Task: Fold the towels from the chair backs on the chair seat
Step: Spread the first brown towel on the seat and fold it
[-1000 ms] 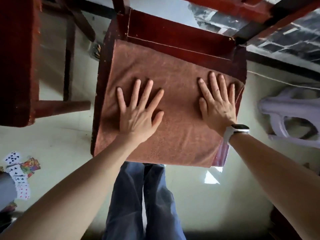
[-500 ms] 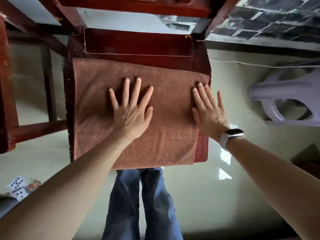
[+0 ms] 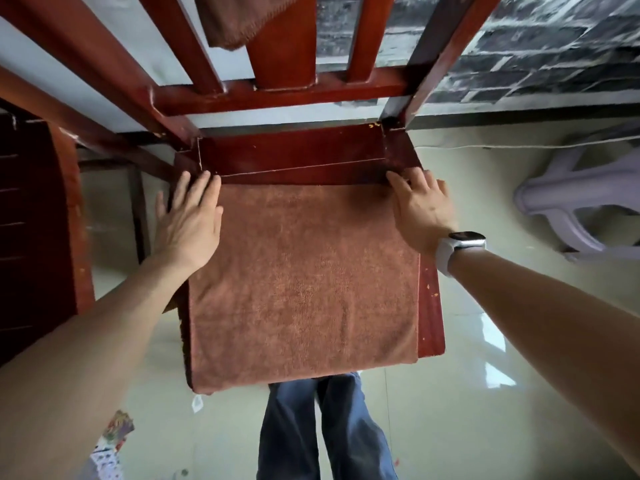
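At the top corners of the towel (image 3: 304, 282) on the chair seat (image 3: 431, 306), left hand (image 3: 188, 225) and right hand (image 3: 424, 211) lie flat, fingers loosely straight.

We see our own bare forearms, no sleeves on either. On our right wrist sits a smartwatch (image 3: 465, 241) with a dark rectangular face and white strap. At lower centre, our blue jeans (image 3: 325, 431) show.

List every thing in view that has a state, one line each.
Brown terry towel: folded, lying flat on the seat.
Red wooden chair seat: mostly covered by that towel.
Second brown towel: hanging on the chair back.
Left hand: flat on the towel's far left corner.
Right hand: on its far right corner.
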